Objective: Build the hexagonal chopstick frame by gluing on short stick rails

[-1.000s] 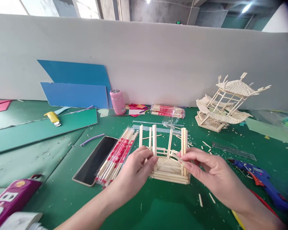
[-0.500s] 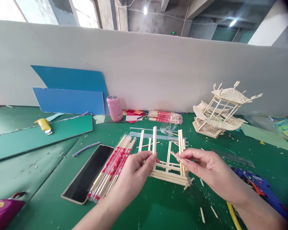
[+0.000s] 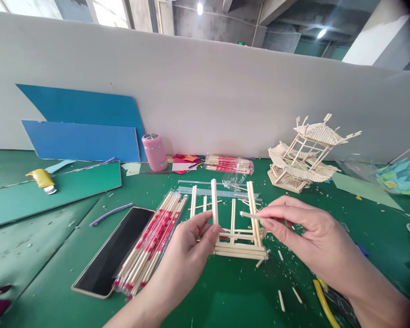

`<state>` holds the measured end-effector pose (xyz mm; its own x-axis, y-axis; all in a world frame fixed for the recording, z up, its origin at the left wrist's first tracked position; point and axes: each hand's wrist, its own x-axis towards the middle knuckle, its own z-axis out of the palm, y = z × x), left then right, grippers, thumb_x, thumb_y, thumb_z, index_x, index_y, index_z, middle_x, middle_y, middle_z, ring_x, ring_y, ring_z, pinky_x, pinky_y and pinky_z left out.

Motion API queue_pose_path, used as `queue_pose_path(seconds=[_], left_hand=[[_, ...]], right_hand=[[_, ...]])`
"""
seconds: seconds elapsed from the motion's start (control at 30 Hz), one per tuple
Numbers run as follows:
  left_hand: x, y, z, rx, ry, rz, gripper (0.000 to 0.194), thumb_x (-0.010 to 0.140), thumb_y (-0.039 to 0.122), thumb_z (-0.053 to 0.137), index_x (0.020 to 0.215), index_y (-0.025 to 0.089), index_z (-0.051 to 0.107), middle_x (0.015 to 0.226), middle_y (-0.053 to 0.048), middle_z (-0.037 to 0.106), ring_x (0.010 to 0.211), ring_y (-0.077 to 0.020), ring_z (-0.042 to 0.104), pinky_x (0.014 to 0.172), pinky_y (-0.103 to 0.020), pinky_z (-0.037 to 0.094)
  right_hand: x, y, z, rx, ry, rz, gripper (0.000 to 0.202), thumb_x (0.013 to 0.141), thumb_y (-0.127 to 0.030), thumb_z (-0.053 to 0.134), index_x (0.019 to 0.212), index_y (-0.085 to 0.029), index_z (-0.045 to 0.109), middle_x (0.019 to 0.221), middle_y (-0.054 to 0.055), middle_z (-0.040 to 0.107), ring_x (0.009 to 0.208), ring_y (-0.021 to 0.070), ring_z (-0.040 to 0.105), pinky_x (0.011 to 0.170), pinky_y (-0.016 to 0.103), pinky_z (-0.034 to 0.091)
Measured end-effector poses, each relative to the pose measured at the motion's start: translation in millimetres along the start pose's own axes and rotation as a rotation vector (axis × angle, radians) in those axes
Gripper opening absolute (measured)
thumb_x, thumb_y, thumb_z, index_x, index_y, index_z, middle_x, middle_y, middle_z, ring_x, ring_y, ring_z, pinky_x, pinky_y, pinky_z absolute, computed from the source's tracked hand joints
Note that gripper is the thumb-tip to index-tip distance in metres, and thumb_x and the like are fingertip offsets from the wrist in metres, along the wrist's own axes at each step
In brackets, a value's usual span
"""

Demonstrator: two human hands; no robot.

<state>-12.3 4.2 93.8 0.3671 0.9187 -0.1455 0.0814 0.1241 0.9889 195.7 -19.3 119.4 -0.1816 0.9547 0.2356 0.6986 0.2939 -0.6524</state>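
A small frame of pale wooden sticks [image 3: 241, 250] stands in front of me, with upright posts rising from a low base of stacked sticks. My left hand [image 3: 194, 241] is closed round its near left post [image 3: 214, 200], thumb and fingers pinching low down. Between the thumb and fingertips of my right hand [image 3: 299, 232] is a short wooden stick [image 3: 249, 215], held roughly level by the near right post [image 3: 253, 212]. Whether the stick touches that post I cannot tell. My fingers partly hide the base's left side.
Left of the frame lie packaged sticks [image 3: 153, 241] and a phone [image 3: 114, 250]. Behind are a pink flask [image 3: 155, 152], clear strips [image 3: 218, 193] and another stick pack [image 3: 228, 164]. A stick pagoda [image 3: 302, 157] stands back right. Yellow-handled tool [image 3: 324, 303] lies near my right forearm.
The view has turned slightly right, so most things sit further left. My right hand has shifted a little, and its short stick is now closer to level. My left hand keeps its grip.
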Motion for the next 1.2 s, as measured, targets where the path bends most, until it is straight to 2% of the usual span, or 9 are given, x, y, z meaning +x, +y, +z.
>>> queue_pose_path(seconds=[0.13, 0.33, 0.7, 0.87, 1.03, 1.2], left_hand=[[0.5, 3.8, 0.0, -0.024, -0.021, -0.015, 0.029, 0.080, 0.041, 0.056, 0.094, 0.017, 0.064, 0.069, -0.002, 0.064, 0.063, -0.0162, 0.056, 0.062, -0.026, 0.046], [2.0, 4.2, -0.5, -0.078, -0.105, -0.041, 0.024, 0.085, 0.035, 0.051, 0.101, 0.019, 0.061, 0.079, -0.001, 0.066, 0.071, -0.0146, 0.056, 0.067, -0.025, 0.043], [4.0, 8.3, -2.4, -0.142, -0.074, -0.173, 0.019, 0.080, 0.035, 0.059, 0.089, 0.019, 0.064, 0.074, 0.001, 0.067, 0.071, -0.0121, 0.058, 0.064, -0.019, 0.042], [6.7, 10.5, -3.1, -0.073, -0.053, -0.184, 0.020, 0.078, 0.039, 0.060, 0.079, 0.020, 0.065, 0.069, 0.003, 0.064, 0.066, -0.0109, 0.055, 0.061, -0.018, 0.039], [11.2, 15.3, -4.0, 0.017, -0.144, -0.227, 0.027, 0.079, 0.043, 0.057, 0.071, 0.017, 0.062, 0.070, 0.000, 0.064, 0.068, -0.0132, 0.054, 0.063, -0.022, 0.037], [15.7, 15.5, -5.2, 0.093, -0.181, -0.233, 0.026, 0.078, 0.040, 0.058, 0.068, 0.016, 0.061, 0.064, 0.002, 0.060, 0.060, -0.0116, 0.049, 0.057, -0.023, 0.033]], right_hand=[[3.8, -7.8, 5.6, -0.142, -0.083, -0.119, 0.017, 0.089, -0.022, 0.046, 0.091, -0.026, 0.063, 0.082, 0.000, 0.056, 0.075, 0.0122, 0.052, 0.064, 0.026, 0.043], [4.9, -8.8, 13.3, -0.315, -0.014, -0.252, 0.018, 0.088, -0.016, 0.046, 0.082, -0.019, 0.063, 0.079, 0.003, 0.051, 0.074, 0.0137, 0.044, 0.063, 0.029, 0.039], [2.1, -7.8, 17.3, -0.332, -0.064, -0.197, 0.018, 0.089, -0.017, 0.045, 0.087, -0.022, 0.062, 0.078, 0.000, 0.045, 0.075, 0.0134, 0.042, 0.063, 0.028, 0.036], [3.4, -8.8, 15.8, -0.311, -0.079, -0.192, 0.017, 0.088, -0.015, 0.046, 0.085, -0.021, 0.062, 0.076, 0.000, 0.044, 0.074, 0.0127, 0.042, 0.062, 0.027, 0.035], [4.0, -9.1, 14.7, -0.279, -0.080, -0.180, 0.017, 0.087, -0.013, 0.046, 0.084, -0.020, 0.062, 0.077, 0.000, 0.043, 0.075, 0.0124, 0.042, 0.064, 0.027, 0.036], [3.5, -10.0, 15.1, -0.261, -0.066, -0.158, 0.020, 0.087, -0.014, 0.045, 0.080, -0.019, 0.063, 0.076, 0.000, 0.043, 0.072, 0.0119, 0.042, 0.062, 0.027, 0.037]])
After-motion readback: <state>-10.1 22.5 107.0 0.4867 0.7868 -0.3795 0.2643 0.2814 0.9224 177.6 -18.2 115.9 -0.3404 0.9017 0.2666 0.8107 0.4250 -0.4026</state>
